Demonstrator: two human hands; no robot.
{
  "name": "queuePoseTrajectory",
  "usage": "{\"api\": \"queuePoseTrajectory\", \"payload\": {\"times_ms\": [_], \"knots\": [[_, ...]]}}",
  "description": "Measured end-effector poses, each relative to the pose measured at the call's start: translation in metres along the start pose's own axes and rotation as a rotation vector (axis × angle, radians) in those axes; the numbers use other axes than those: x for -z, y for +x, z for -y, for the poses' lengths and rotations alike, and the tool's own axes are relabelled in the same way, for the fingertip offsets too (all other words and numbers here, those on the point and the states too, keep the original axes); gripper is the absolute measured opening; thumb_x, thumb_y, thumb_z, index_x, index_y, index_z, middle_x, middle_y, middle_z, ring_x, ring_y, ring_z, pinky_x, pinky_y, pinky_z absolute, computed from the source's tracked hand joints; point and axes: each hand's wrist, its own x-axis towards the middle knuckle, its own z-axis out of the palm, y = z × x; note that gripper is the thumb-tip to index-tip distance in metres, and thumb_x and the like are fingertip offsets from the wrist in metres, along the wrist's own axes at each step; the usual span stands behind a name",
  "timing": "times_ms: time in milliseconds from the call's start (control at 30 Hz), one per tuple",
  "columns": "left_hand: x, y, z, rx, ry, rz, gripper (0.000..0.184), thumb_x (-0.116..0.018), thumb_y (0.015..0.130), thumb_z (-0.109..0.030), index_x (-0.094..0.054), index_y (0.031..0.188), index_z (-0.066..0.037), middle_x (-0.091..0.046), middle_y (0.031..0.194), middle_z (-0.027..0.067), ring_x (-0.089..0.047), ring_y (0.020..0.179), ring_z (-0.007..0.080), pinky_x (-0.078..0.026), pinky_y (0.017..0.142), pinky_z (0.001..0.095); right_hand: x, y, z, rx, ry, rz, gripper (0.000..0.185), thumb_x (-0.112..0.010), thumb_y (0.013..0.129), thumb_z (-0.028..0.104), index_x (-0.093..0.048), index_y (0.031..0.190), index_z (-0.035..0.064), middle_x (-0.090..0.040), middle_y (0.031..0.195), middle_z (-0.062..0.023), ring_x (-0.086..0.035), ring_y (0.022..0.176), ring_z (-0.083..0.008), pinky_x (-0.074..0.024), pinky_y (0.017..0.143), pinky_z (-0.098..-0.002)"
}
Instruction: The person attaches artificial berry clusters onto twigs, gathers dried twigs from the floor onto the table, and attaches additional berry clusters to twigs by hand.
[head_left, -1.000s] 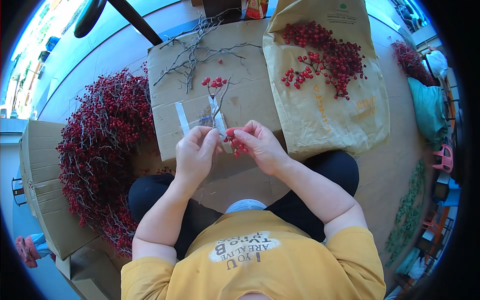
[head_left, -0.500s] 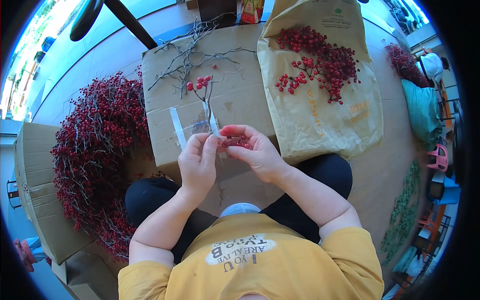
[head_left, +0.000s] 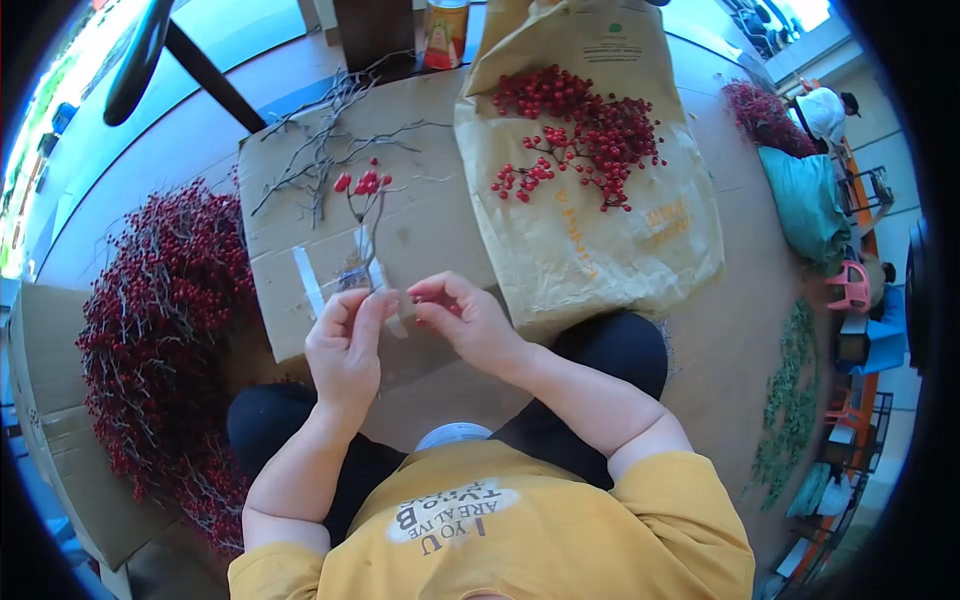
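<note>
My left hand (head_left: 347, 340) pinches the lower end of a berry twig (head_left: 373, 232), which stands up from the fingers with a few red berries at its top. Close by on the right, my right hand (head_left: 465, 322) has its thumb and fingers curled together; small red bits show at the fingertips, too small to make out. Both hands are over the near edge of a cardboard box (head_left: 430, 222). Bare grey branches (head_left: 325, 150) lie on its far part. Red berry sprigs (head_left: 600, 135) rest on a tan paper bag (head_left: 640, 255) to the right.
A large heap of red berry branches (head_left: 165, 330) is at the left beside an open carton (head_left: 65, 430). Further right are a green sack (head_left: 803, 205), a pink stool (head_left: 850, 287) and green foliage (head_left: 787, 410). A dark chair leg (head_left: 215, 75) crosses the top left.
The view has shifted, so the box and bag appear further left and lower. My hands have moved slightly apart, and the berry cluster seen earlier in my right hand no longer shows.
</note>
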Motion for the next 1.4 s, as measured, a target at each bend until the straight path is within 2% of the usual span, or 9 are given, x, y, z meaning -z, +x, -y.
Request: {"api": "queuePoseTrajectory", "payload": {"times_ms": [100, 200, 300, 400, 700, 833, 1033, 1333, 1400], "knots": [[0.006, 0.006, 0.005, -0.027, 0.087, 0.022, 0.012, -0.056, 0.093, -0.007, -0.058, 0.096, 0.004, -0.065, 0.08, 0.0049, -0.061, 0.072, 0.0082, -0.048, 0.067, 0.0215, 0.001, 0.001, 0.009, -0.102, 0.033, 0.02, 0.022, -0.058, 0.092, 0.01, -0.056, 0.113, 0.005, -0.061, 0.094, -0.0003, -0.059, 0.084, -0.0059, -0.0467, 0.077, -0.0211], [0.005, 0.0, 0.005, -0.091, 0.334, 0.054, 0.011, -0.058, 0.091, -0.009, -0.058, 0.092, 0.002, -0.064, 0.075, 0.0038, -0.057, 0.065, 0.0066, -0.046, 0.059, 0.0205, 0.0, -0.001, 0.001, -0.1, 0.053, 0.046, 0.022, -0.058, 0.092, 0.011, -0.056, 0.113, 0.006, -0.061, 0.094, 0.0002, -0.059, 0.085, -0.0055, -0.0461, 0.075, -0.0204], [0.004, -0.001, 0.014, -0.248, 0.476, 0.039, 0.011, -0.059, 0.091, -0.008, -0.058, 0.092, 0.002, -0.063, 0.072, 0.004, -0.057, 0.063, 0.0064, -0.047, 0.057, 0.0211, -0.002, -0.003, 0.005, -0.097, 0.041, 0.051, 0.019, -0.058, 0.092, 0.012, -0.057, 0.11, 0.0064, -0.061, 0.094, 0.0002, -0.06, 0.087, -0.0055, -0.0455, 0.073, -0.0195], [0.004, -0.001, 0.021, -0.295, 0.483, 0.027, 0.011, -0.06, 0.09, -0.007, -0.058, 0.091, 0.004, -0.064, 0.07, 0.0049, -0.059, 0.062, 0.0063, -0.048, 0.057, 0.0205, -0.004, -0.004, 0.004, -0.068, 0.114, 0.05, 0.015, -0.058, 0.092, 0.011, -0.057, 0.106, 0.0062, -0.061, 0.093, 0.0004, -0.06, 0.087, -0.0054, -0.0452, 0.072, -0.0186], [0.003, -0.001, 0.018, -0.366, 0.519, 0.066, 0.009, -0.061, 0.087, -0.004, -0.058, 0.09, 0.005, -0.065, 0.071, 0.0056, -0.061, 0.063, 0.0062, -0.048, 0.057, 0.0195, 0.0, -0.004, 0.002, -0.022, -0.025, 0.024, 0.011, -0.061, 0.089, 0.007, -0.058, 0.1, 0.0053, -0.061, 0.092, 0.0005, -0.057, 0.08, -0.0046, -0.0458, 0.071, -0.0194], [0.007, -0.001, 0.02, -0.408, 0.59, 0.103, 0.008, -0.061, 0.086, -0.002, -0.058, 0.089, 0.005, -0.066, 0.07, 0.0058, -0.062, 0.063, 0.0059, -0.049, 0.057, 0.019, 0.0, -0.006, 0.005, 0.167, -0.225, -0.013, 0.011, -0.063, 0.086, 0.004, -0.06, 0.097, 0.0037, -0.061, 0.089, -0.0026, -0.057, 0.078, -0.0072, -0.0466, 0.07, -0.0212], [0.004, -0.003, 0.014, -0.114, 0.307, 0.152, 0.004, -0.06, 0.086, 0.0, -0.059, 0.084, 0.003, -0.067, 0.072, 0.0054, -0.064, 0.064, 0.0076, -0.049, 0.056, 0.0182, 0.003, -0.006, 0.001, 0.355, -0.224, 0.017, 0.015, -0.066, 0.083, 0.001, -0.06, 0.096, 0.003, -0.061, 0.086, -0.0076, -0.062, 0.077, -0.0163, -0.0494, 0.069, -0.0266], [0.004, -0.008, 0.018, -0.235, 0.345, 0.168, 0.007, -0.061, 0.087, -0.001, -0.06, 0.081, 0.003, -0.067, 0.071, 0.0052, -0.066, 0.065, 0.0095, -0.049, 0.054, 0.0184, 0.006, -0.008, 0.001, 0.521, -0.427, -0.022, 0.018, -0.067, 0.079, -0.001, -0.061, 0.096, 0.0039, -0.06, 0.085, -0.0103, -0.062, 0.075, -0.0225, -0.0492, 0.065, -0.0279], [0.006, -0.007, 0.012, -0.155, 0.359, 0.212, 0.008, -0.063, 0.085, -0.003, -0.06, 0.088, 0.004, -0.068, 0.075, 0.0077, -0.066, 0.069, 0.0101, -0.051, 0.061, 0.0207, 0.005, -0.008, 0.001, 0.535, -0.441, -0.032, 0.019, -0.067, 0.079, -0.001, -0.061, 0.096, 0.0041, -0.06, 0.086, -0.0099, -0.062, 0.075, -0.0216, -0.0493, 0.065, -0.0279]]}}
